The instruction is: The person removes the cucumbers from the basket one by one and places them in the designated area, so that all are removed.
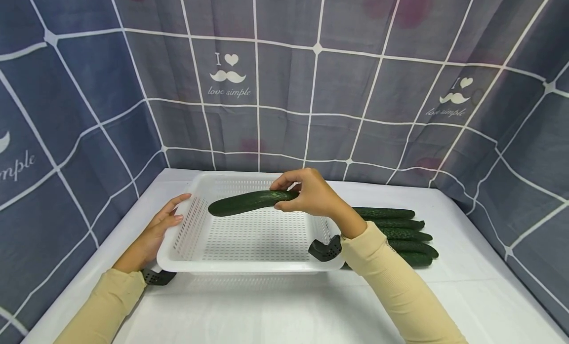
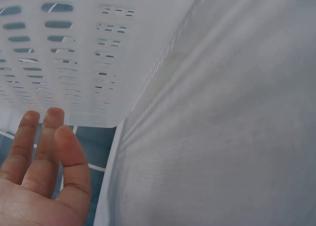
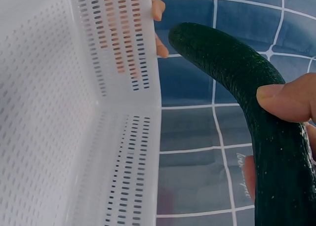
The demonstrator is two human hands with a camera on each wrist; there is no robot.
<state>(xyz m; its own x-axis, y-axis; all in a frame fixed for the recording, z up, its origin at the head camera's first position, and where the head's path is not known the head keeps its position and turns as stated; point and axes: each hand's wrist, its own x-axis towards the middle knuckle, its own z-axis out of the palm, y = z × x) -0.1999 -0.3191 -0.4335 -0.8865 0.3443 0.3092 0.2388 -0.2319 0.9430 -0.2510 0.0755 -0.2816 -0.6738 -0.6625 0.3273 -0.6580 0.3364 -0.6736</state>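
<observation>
My right hand (image 1: 311, 193) pinches a dark green cucumber (image 1: 242, 203) near one end, thumb on the near side and fingers on the far side. The cucumber is held above a white slotted basket (image 1: 251, 271), its free end pointing left; the right wrist view shows its curve. At the basket's left wall is my left hand (image 1: 157, 230), its fingers extended and the tips right at the rim. In the left wrist view, the fingers (image 2: 47, 152) are nearly straight beside the slotted wall. Inside, the basket's perforated floor shows bare.
Several more cucumbers (image 1: 402, 234) lie side by side on the white-covered table (image 1: 462, 265), right of the basket and partly behind my right forearm. A grey-blue checked curtain (image 1: 284, 87) surrounds the table at the back and both sides.
</observation>
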